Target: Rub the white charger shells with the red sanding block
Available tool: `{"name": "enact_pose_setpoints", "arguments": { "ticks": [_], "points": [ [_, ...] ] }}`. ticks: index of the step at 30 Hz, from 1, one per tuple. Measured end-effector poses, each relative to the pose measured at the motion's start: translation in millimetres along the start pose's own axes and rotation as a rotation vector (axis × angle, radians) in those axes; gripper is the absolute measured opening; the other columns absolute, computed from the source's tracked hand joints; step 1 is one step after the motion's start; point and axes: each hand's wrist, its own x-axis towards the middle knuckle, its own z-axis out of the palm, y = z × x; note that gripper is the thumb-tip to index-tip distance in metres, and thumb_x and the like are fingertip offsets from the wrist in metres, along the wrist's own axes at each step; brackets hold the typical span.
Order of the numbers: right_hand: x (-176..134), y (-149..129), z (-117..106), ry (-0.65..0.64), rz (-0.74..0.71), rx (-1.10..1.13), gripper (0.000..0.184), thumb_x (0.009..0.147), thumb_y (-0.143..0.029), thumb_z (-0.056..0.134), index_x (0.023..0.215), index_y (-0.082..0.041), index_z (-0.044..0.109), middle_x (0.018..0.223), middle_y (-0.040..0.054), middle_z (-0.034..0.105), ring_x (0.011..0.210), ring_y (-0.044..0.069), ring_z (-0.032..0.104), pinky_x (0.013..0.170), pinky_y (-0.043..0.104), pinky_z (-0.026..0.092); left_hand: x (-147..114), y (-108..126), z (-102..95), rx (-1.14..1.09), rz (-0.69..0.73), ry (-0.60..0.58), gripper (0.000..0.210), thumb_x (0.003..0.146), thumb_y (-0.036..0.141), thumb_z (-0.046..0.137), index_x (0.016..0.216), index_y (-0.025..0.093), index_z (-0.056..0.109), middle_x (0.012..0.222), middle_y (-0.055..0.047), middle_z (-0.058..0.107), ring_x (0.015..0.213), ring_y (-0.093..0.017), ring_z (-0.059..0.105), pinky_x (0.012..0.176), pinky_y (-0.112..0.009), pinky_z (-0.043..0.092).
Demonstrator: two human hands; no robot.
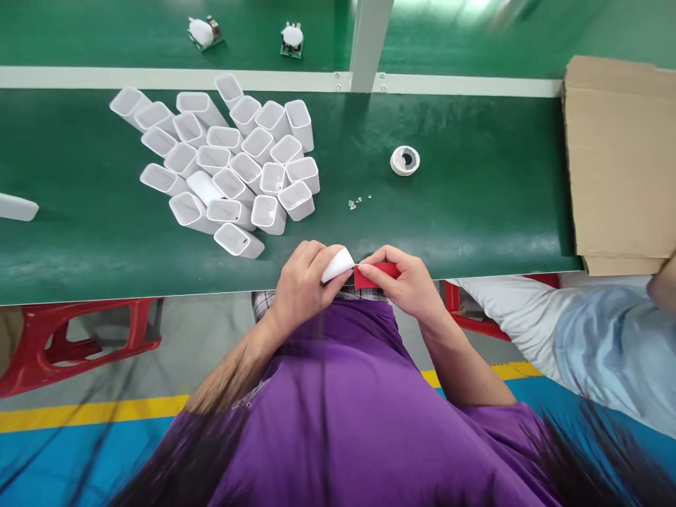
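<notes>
My left hand [305,280] is closed around a white plastic case [338,265], whose rounded end sticks out past the thumb and fingers. My right hand [405,282] pinches a small flat red piece [365,278] between thumb and fingertips. A thin whitish edge shows at those fingertips, right beside the case; whether it touches the case I cannot tell. Both hands are at the front edge of the green table [475,197]. Up and to the left stands a cluster of hollow white cases [246,169], most with their open ends up.
A white tape roll [405,161] lies right of centre, with small white scraps [353,204] nearer. Cardboard [623,162] covers the right end. Two small circuit boards [291,40] sit beyond the pale rail [158,77]. Another person's sleeve [612,352] is at right, a red stool [105,331] at left.
</notes>
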Motion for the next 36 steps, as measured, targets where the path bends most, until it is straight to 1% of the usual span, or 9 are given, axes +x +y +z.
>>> {"name": "enact_pose_setpoints", "arguments": {
  "ticks": [11,15,17,20,23,26,31,34,36],
  "points": [
    [2,-1,3,0.042,0.013,0.066,0.029,0.085,-0.050,0.070,0.078,-0.022,0.065,0.078,0.0009,0.071,0.072,0.015,0.063,0.067,0.028,0.049,-1,-1,-0.4,-0.043,-0.015,-0.013,0.021,0.091,0.031,0.061,0.107,0.020,0.068,0.085,-0.006,0.062,0.077,-0.020,0.056,0.071,-0.032,0.048],
    [7,-4,5,-0.029,-0.045,0.067,0.024,0.084,-0.044,0.072,0.077,-0.022,0.064,0.076,-0.0008,0.068,0.070,0.014,0.061,0.065,0.026,0.048,-2,-3,0.9,-0.041,-0.005,-0.009,0.022,0.091,0.028,0.060,0.109,0.020,0.068,0.085,-0.005,0.062,0.077,-0.020,0.055,0.071,-0.032,0.047],
    [10,-2,2,0.043,-0.056,0.011,0.022,0.083,-0.040,0.073,0.077,-0.022,0.064,0.074,-0.0012,0.067,0.068,0.013,0.059,0.064,0.026,0.048,-2,-3,1.7,-0.052,0.000,0.003,0.022,0.091,0.030,0.062,0.109,0.020,0.068,0.085,-0.005,0.062,0.076,-0.020,0.055,0.071,-0.032,0.048],
    [12,5,-8,0.211,-0.015,0.010,0.023,0.082,-0.040,0.075,0.077,-0.022,0.062,0.069,-0.0019,0.062,0.061,0.012,0.055,0.054,0.024,0.044,-1,-2,0.4,-0.078,-0.005,-0.001,0.024,0.091,0.034,0.064,0.108,0.019,0.068,0.085,-0.006,0.064,0.077,-0.020,0.057,0.073,-0.032,0.049],
    [12,10,-16,0.146,0.041,0.159,0.025,0.082,-0.044,0.075,0.084,-0.023,0.062,0.058,-0.0059,0.054,0.045,0.008,0.044,0.040,0.022,0.034,1,-3,-5.9,-0.134,-0.077,-0.047,0.026,0.090,0.039,0.065,0.109,0.021,0.069,0.092,-0.007,0.069,0.084,-0.020,0.062,0.078,-0.033,0.051],
    [11,10,-15,0.100,0.050,0.317,0.028,0.084,-0.048,0.073,0.092,-0.023,0.064,0.054,-0.0084,0.050,0.037,0.006,0.037,0.034,0.021,0.029,1,-9,-14.4,-0.426,-0.250,-0.047,0.036,0.090,0.046,0.064,0.118,0.022,0.064,0.101,-0.006,0.071,0.087,-0.019,0.066,0.075,-0.031,0.054],
    [8,-1,-2,0.042,0.009,0.374,0.031,0.085,-0.050,0.071,0.096,-0.022,0.067,0.054,-0.0080,0.051,0.039,0.006,0.041,0.035,0.020,0.035,7,-12,-19.6,-1.094,-0.481,-0.051,0.045,0.091,0.055,0.060,0.123,0.023,0.055,0.093,-0.004,0.070,0.075,-0.016,0.067,0.063,-0.027,0.054],
    [8,-8,5,0.004,-0.039,0.383,0.030,0.085,-0.051,0.070,0.095,-0.023,0.067,0.064,-0.0054,0.057,0.040,0.006,0.042,0.036,0.021,0.035,11,-5,-16.9,-1.310,-0.578,-0.107,0.047,0.090,0.055,0.061,0.123,0.023,0.054,0.094,-0.003,0.066,0.075,-0.016,0.067,0.062,-0.026,0.055],
    [8,-12,7,-0.029,-0.086,0.348,0.028,0.086,-0.050,0.069,0.094,-0.023,0.067,0.070,-0.0038,0.060,0.043,0.006,0.045,0.040,0.022,0.038,12,-1,-15.6,-1.368,-0.588,-0.162,0.053,0.083,0.052,0.072,0.124,0.025,0.053,0.094,-0.001,0.064,0.071,-0.013,0.064,0.061,-0.024,0.054]
  ]
}}
